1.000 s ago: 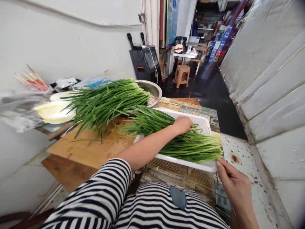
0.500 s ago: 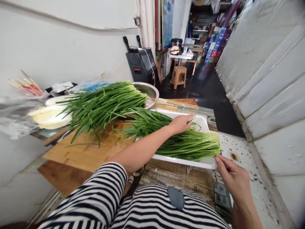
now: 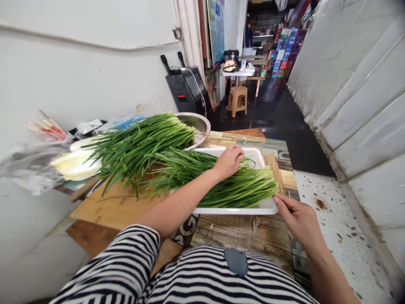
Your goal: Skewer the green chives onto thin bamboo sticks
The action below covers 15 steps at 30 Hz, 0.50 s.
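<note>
A white tray point(image 3: 234, 210) holds a bundle of green chives point(image 3: 240, 188), its pale cut ends pointing right. My left hand point(image 3: 228, 161) is over the tray's far side, its fingers closed above the chives; what they hold, if anything, is hidden. At the tray's near right corner, my right hand point(image 3: 292, 213) pinches with thumb and forefinger against the tray's rim, close to the stem ends. To the left, a larger bunch of chives point(image 3: 142, 145) rests over a wooden board point(image 3: 117, 211) and against a metal bowl point(image 3: 204, 122).
Thin sticks point(image 3: 274, 169) lie on the table beyond the tray's right end. Pale cabbage point(image 3: 76, 162) and plastic bags point(image 3: 28, 169) are at the far left. A black speaker point(image 3: 186, 90) stands by the wall, with a brown stool point(image 3: 237, 101) farther back.
The tray and its chives have shifted left, uncovering the sticks at its right end. Both my hands have moved left with it, and my left hand's fingers look more curled.
</note>
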Tool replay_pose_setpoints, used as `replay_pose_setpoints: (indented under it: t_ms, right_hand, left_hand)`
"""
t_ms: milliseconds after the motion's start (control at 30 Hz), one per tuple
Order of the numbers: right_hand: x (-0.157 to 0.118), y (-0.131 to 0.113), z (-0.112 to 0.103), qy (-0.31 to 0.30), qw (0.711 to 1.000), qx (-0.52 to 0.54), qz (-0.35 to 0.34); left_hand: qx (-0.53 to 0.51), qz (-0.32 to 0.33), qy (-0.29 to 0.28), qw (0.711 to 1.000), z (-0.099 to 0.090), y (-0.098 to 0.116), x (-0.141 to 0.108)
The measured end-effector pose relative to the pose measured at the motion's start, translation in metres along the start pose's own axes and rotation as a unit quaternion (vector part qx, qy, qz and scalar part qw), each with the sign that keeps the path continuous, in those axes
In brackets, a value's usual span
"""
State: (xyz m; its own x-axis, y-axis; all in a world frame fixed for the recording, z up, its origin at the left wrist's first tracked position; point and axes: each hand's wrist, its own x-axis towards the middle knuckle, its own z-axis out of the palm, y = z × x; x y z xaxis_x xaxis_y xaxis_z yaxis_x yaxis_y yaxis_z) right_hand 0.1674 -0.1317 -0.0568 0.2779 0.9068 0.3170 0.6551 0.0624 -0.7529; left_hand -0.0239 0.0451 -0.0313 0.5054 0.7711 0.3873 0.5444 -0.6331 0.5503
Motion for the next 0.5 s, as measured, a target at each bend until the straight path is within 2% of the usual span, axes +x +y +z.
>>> replay_pose_setpoints:
  t_ms: [100,167,300,500]
  right_hand:
    - [0.008,-0.009,-0.003,-0.012,1.0,-0.001,-0.005]
    - [0.014,-0.013,-0.002,-0.011,1.0,0.012,-0.005]
    - [0.015,-0.014,0.004,0.013,1.0,0.026,0.003]
    - [0.011,-0.006,0.007,0.01,0.999,0.038,0.012]
  left_hand:
    - [0.042,0.007,0.033,0.999,-0.007,0.012,0.001]
    - [0.035,0.019,0.031,0.999,-0.01,0.016,0.0]
    - [-0.096,-0.02,0.005,0.995,-0.005,0.013,0.001]
    - [-0.235,-0.11,0.058,0.964,0.01,0.009,0.007]
